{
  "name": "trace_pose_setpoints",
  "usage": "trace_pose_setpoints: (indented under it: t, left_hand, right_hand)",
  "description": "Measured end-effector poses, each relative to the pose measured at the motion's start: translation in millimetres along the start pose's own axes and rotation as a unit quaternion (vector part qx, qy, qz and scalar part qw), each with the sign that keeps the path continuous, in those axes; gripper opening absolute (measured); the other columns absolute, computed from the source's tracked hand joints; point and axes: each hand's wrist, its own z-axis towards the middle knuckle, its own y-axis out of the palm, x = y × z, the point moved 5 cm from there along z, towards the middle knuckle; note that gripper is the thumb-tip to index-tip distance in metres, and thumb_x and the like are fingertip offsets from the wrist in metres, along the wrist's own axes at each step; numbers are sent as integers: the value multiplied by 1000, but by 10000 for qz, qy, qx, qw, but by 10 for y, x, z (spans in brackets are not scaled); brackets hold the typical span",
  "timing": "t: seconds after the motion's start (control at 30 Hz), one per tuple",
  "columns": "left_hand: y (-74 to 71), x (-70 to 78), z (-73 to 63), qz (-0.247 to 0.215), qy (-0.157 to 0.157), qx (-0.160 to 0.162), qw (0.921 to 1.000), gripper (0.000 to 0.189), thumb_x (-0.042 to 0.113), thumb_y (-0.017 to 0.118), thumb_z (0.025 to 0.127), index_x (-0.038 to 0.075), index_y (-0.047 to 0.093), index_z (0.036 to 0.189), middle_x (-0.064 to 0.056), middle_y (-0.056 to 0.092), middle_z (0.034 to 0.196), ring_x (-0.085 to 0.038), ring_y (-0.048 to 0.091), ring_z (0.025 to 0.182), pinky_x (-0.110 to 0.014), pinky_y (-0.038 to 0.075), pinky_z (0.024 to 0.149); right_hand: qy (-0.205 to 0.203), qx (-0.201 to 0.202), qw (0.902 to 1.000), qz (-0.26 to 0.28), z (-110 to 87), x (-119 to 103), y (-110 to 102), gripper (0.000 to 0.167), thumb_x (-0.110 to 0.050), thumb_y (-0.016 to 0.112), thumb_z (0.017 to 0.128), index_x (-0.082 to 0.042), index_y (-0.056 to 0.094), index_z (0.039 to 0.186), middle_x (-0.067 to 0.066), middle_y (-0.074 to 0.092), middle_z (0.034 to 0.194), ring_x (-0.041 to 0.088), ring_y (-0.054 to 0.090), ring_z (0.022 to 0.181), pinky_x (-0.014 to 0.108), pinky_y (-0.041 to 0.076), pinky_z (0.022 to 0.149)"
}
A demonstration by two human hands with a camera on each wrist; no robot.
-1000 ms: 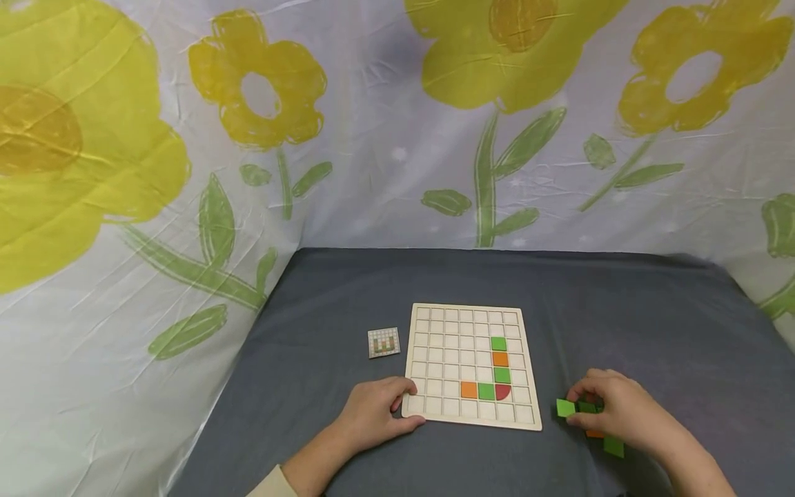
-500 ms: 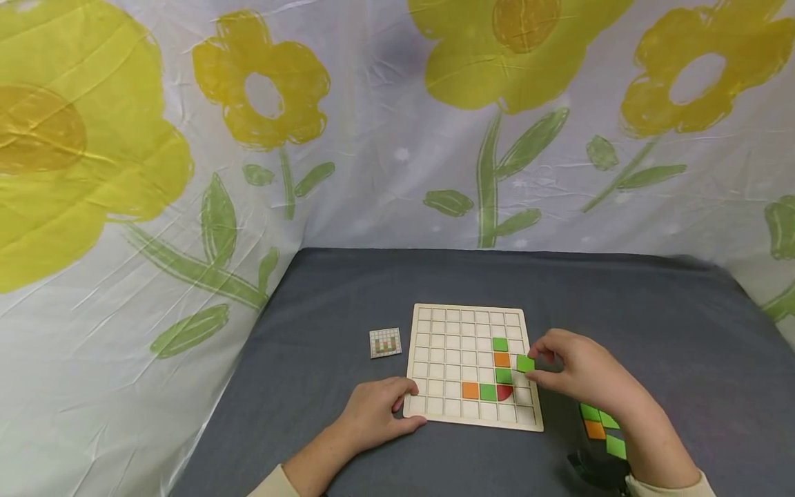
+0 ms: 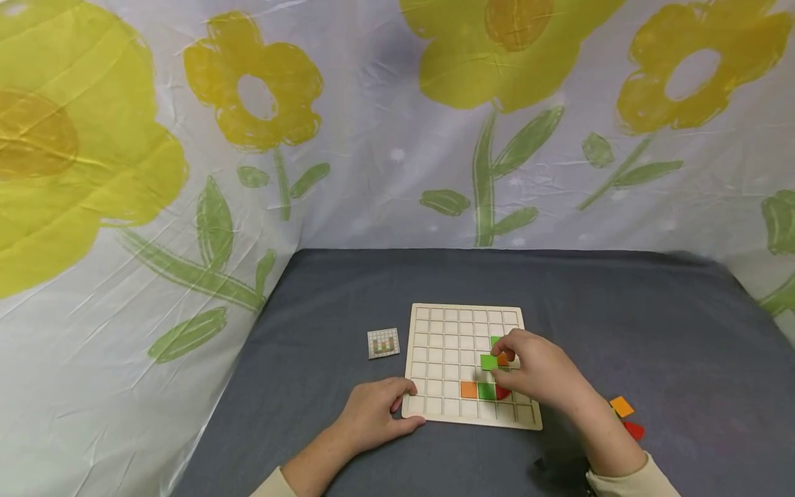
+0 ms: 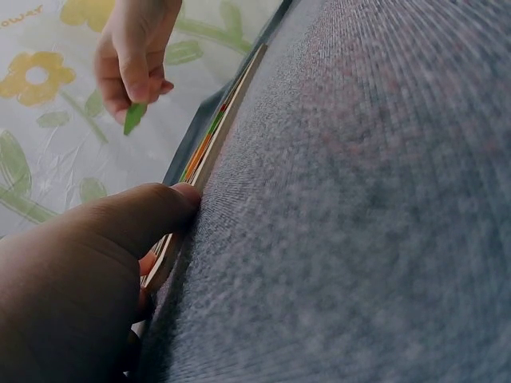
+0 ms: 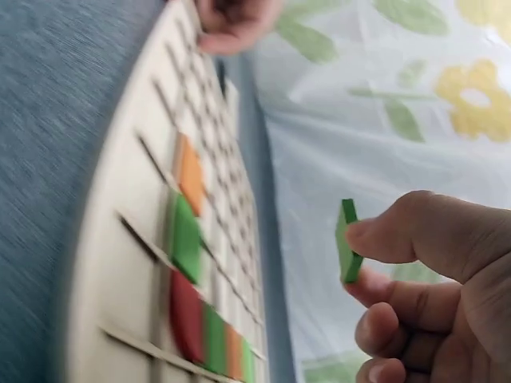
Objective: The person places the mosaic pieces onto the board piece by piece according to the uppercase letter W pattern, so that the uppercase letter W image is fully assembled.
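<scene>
A square green tile [image 3: 488, 362] is pinched between the thumb and fingers of my right hand [image 3: 539, 373]. That hand hovers over the right part of a wooden grid board [image 3: 435, 355]; the right wrist view shows the tile raised clear of the surface. In the board's cells lie an orange tile [image 3: 468, 390], a green tile [image 5: 186, 239] and a rounded red tile [image 5: 185, 315] in a row, with a column of green and orange tiles partly hidden behind my right hand. My left hand [image 3: 373, 414] grips the board's near left corner, thumb along its front edge.
A small pattern card [image 3: 383, 343] lies left of the board on the dark grey cloth [image 3: 348, 290]. Loose tiles, including an orange one [image 3: 622, 406] and a red one [image 3: 634, 431], sit right of the board, partly behind my right forearm. A flowered curtain [image 3: 373, 172] stands behind.
My right hand has picked a green tile from the loose ones on the right and carried it left over the board. The left hand stays at the corner.
</scene>
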Motion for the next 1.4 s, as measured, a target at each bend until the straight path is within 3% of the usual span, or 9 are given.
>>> trace_pose_setpoints:
  t: [0.13, 0.33, 0.6, 1.0, 1.2, 1.4]
  left_hand:
    - [-9, 2, 7, 65, 46, 82, 9999, 39, 49, 82, 83, 22, 66, 106, 18, 40, 71, 4, 34, 58, -16, 32, 55]
    - [-8, 4, 8, 51, 66, 120, 9999, 39, 50, 82, 83, 23, 66, 105, 18, 39, 70, 4, 33, 57, -16, 31, 54]
    - [-4, 6, 6, -9, 92, 109, 9999, 37, 51, 81, 85, 24, 65, 105, 18, 38, 69, 5, 31, 55, -16, 30, 52]
    - [10, 2, -7, -32, 111, 145, 9998, 38, 50, 82, 84, 23, 67, 106, 18, 39, 70, 5, 33, 57, -15, 31, 53]
    - [17, -4, -4, -27, 112, 186, 9998, 38, 50, 82, 84, 23, 66, 105, 19, 38, 70, 5, 32, 56, -15, 31, 53]
    - [0, -1, -3, -9, 137, 170, 9998, 38, 49, 82, 83, 23, 66, 105, 18, 39, 69, 5, 32, 56, -15, 32, 54]
  right_hand:
    - [-128, -7, 9998, -139, 60, -38, 186, 18, -18, 81, 81, -14, 72, 96, -6, 58, 84, 12, 54, 75, 32, 46, 67]
    - [-104, -75, 9992, -378, 129, -39, 423, 17, -21, 85, 79, -16, 76, 92, -10, 54, 76, 7, 48, 69, 29, 43, 60]
    - [-88, -12, 9982, -597, 155, -30, 518, 18, -21, 87, 78, -15, 78, 92, -11, 59, 80, 6, 50, 71, 30, 46, 63]
    - [-42, -65, 9991, -410, 125, 25, 481, 20, -25, 86, 83, -17, 77, 99, -13, 53, 76, 6, 48, 68, 30, 44, 61]
    - [56, 72, 9999, -61, 77, 107, 291, 19, -26, 82, 89, -15, 76, 103, -12, 56, 81, 8, 52, 74, 34, 46, 70]
    - [-49, 158, 9987, 477, 16, 241, 77, 20, -22, 79, 92, -11, 75, 109, -10, 59, 87, 10, 53, 76, 31, 46, 67]
